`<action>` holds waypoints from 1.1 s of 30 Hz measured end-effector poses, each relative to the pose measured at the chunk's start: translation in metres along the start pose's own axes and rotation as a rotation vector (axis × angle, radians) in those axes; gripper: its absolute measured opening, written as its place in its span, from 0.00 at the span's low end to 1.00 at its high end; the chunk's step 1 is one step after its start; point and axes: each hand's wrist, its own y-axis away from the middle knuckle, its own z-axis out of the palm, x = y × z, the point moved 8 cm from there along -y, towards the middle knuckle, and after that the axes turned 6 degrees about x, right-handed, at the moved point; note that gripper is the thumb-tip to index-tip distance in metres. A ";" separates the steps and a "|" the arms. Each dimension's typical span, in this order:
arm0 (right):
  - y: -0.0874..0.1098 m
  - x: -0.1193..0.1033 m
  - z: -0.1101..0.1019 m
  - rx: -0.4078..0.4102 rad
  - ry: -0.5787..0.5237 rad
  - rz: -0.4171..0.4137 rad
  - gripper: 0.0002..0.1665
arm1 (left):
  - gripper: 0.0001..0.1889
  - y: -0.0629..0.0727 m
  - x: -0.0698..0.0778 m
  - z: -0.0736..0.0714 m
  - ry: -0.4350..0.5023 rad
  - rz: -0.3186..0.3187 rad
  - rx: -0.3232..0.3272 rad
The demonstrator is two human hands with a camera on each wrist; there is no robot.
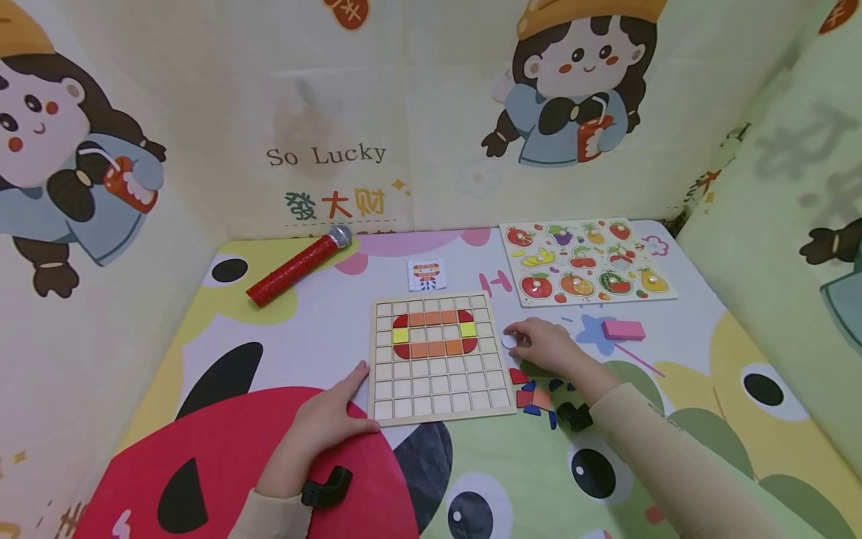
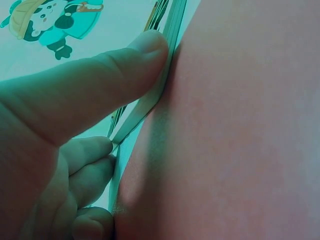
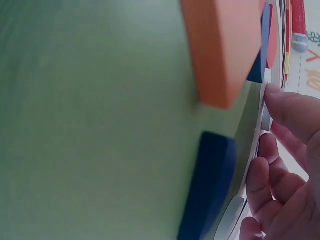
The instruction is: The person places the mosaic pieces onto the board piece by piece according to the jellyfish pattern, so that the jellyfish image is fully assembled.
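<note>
A wooden grid board (image 1: 444,416) lies flat, with red, orange and yellow tiles (image 1: 426,318) forming a ring in its upper part. My left hand (image 1: 323,419) rests at the board's lower left corner, fingers fairly straight along the left edge and thumb at the corner. In the left wrist view the thumb (image 2: 145,55) presses against the board's side. Just right of the board, my right hand (image 1: 547,346) pinches a small white piece (image 1: 508,341) between thumb and fingertips. Below that hand lies a loose pile of red, orange and blue pieces (image 1: 541,399).
A small picture card (image 1: 427,275) lies behind the board. At the back left is a red microphone (image 1: 296,268). A fruit puzzle board (image 1: 586,262) lies at the back right, with a pink block (image 1: 622,330) in front of it. Printed cloth walls (image 1: 417,112) enclose the table.
</note>
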 end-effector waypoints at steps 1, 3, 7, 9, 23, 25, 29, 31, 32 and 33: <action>0.000 0.000 0.000 0.001 0.004 -0.004 0.21 | 0.59 0.000 0.000 0.000 0.002 0.000 -0.001; 0.000 0.000 0.000 0.003 0.013 -0.008 0.20 | 0.58 0.000 0.001 0.000 0.002 -0.003 -0.001; 0.001 -0.001 0.000 0.006 -0.014 -0.017 0.19 | 0.58 0.001 0.002 0.000 0.002 -0.004 -0.001; 0.002 -0.004 -0.003 0.030 -0.043 -0.037 0.18 | 0.58 0.001 0.003 -0.001 0.003 -0.005 0.000; 0.009 -0.038 -0.012 0.100 -0.278 -0.130 0.17 | 0.58 0.000 0.003 -0.001 0.008 -0.006 -0.005; 0.010 -0.039 -0.012 0.106 -0.290 -0.129 0.17 | 0.59 0.001 0.003 -0.001 0.011 -0.005 -0.006; 0.011 -0.042 -0.013 0.114 -0.306 -0.131 0.16 | 0.59 0.001 0.002 -0.002 0.015 -0.006 -0.006; 0.012 -0.043 -0.014 0.120 -0.325 -0.128 0.15 | 0.58 0.001 0.002 -0.002 0.013 -0.005 -0.004; 0.012 -0.044 -0.015 0.121 -0.333 -0.127 0.15 | 0.58 0.001 0.002 -0.002 0.011 -0.005 -0.003; 0.013 -0.044 -0.015 0.122 -0.340 -0.129 0.16 | 0.58 0.001 0.001 -0.001 0.010 -0.003 -0.002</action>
